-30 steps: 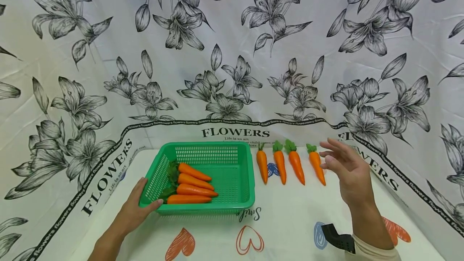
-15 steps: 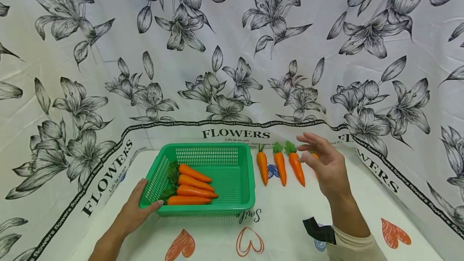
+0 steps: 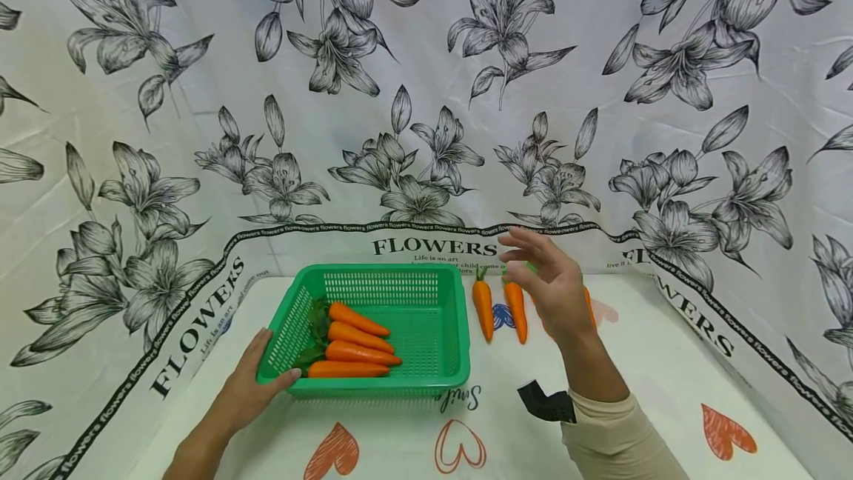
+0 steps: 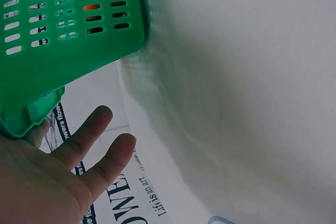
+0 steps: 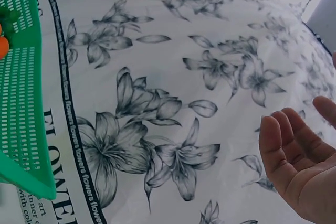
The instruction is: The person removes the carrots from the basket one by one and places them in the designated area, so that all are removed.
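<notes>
Floral cloth (image 3: 426, 58) is hanging behind the white surface (image 3: 400, 435). From the head view, I'm seeing the left hand (image 3: 243, 384) bracing the eight-o'clock corner of the green basket (image 3: 373, 385); inside, four orange carrots (image 3: 360, 350) are lying. More carrots (image 3: 483, 311) are lining up at its three o'clock, the right hand (image 3: 549, 284) hovering over some, relaxed and holding nothing. From the left wrist, straight, spread fingers (image 4: 84, 137) are showing at seven o'clock. From the right wrist, loosely bent fingers (image 5: 272, 142) are showing at four o'clock.

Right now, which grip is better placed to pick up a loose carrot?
Probably the right grip: it's empty and nearer the loose carrots. The left grip rests at the basket's opposite side.
</notes>
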`<action>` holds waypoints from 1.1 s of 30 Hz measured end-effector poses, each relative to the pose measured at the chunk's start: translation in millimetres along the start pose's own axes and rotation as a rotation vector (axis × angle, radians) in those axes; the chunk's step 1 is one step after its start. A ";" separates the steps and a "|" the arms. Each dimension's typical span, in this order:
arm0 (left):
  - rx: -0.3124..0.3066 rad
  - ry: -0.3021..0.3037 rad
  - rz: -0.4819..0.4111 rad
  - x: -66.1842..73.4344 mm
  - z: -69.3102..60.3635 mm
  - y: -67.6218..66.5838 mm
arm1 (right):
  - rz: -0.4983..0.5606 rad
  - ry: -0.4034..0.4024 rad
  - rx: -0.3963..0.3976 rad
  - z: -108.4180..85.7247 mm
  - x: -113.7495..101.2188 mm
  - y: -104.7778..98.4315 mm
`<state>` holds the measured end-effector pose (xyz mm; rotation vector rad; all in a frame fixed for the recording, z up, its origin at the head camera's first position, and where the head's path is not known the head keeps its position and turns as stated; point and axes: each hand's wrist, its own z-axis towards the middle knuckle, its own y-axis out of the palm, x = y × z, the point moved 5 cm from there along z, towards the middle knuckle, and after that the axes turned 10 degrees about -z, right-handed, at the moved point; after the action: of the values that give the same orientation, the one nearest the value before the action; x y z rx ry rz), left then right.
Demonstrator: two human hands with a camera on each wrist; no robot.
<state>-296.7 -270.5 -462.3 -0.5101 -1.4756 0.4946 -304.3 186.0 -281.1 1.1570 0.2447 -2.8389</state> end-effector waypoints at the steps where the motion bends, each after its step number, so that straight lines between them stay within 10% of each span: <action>1: 0.002 0.003 0.001 0.0 0.1 -0.3 | 0.004 0.006 -0.004 2.8 1.7 3.4; 33: -0.009 -0.005 -0.031 1.1 -1.0 -0.4 | -0.048 0.152 -0.221 55.7 68.9 93.1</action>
<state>-295.6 -270.2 -461.2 -0.4927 -1.4889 0.4653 -380.7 84.7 -301.3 1.3341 0.5853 -2.6786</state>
